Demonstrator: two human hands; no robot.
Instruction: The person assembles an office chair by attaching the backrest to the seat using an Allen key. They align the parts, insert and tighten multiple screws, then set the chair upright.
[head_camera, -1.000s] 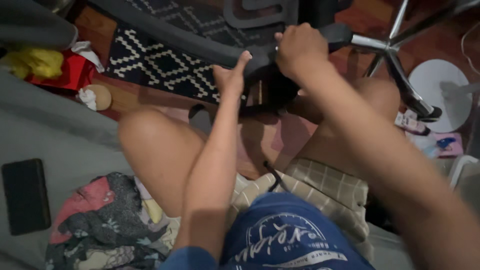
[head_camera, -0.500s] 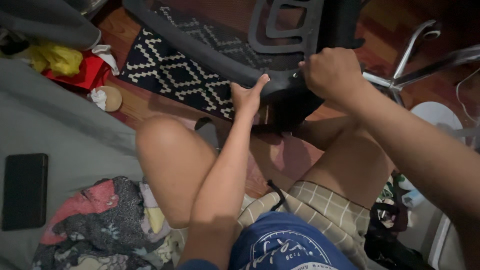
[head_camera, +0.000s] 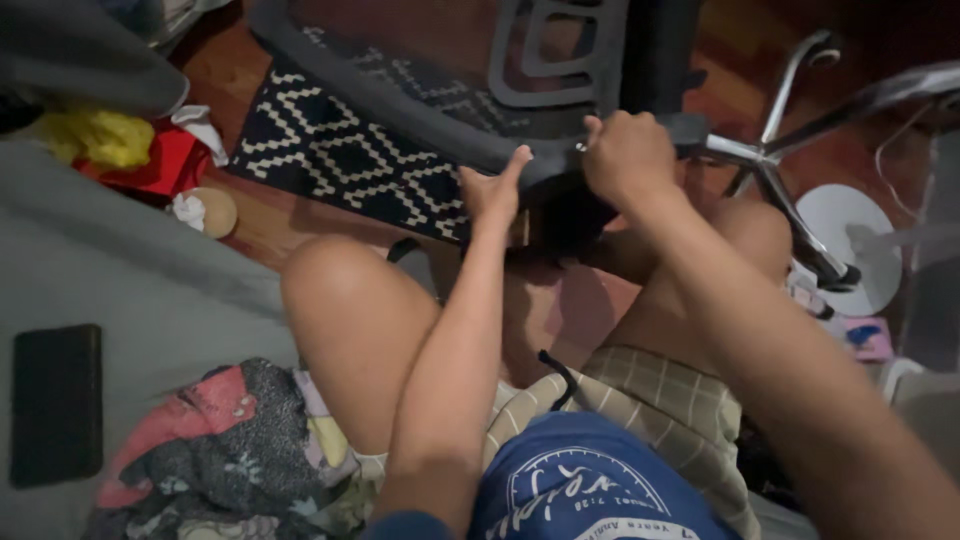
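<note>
Reddish-brown wooden floor (head_camera: 290, 225) partly covered by a black rug with a white diamond pattern (head_camera: 350, 160), seen from above; a grey padded surface (head_camera: 130, 290) occupies the left side and bears a flat black rectangular device (head_camera: 55, 405) and a heap of crumpled, multicoloured patterned cloth (head_camera: 230, 450). No open container shows its contents; a small round tan lid-like object (head_camera: 212, 210) lies on the floor beside crumpled white paper (head_camera: 185, 208), near red (head_camera: 160, 160) and yellow (head_camera: 95, 135) fabric. An overturned black office chair (head_camera: 560, 70), with a curved dark rim and a chrome star-shaped base (head_camera: 790, 160), lies on the rug and floor just beyond the seated person's bare knees. The left hand (head_camera: 492, 190) presses on the chair's rim, thumb raised and fingers bent under the edge. The right hand (head_camera: 628, 155) is clenched in a tight fist around a dark part of the chair just beside the rim; what exactly it grips cannot be told.
</note>
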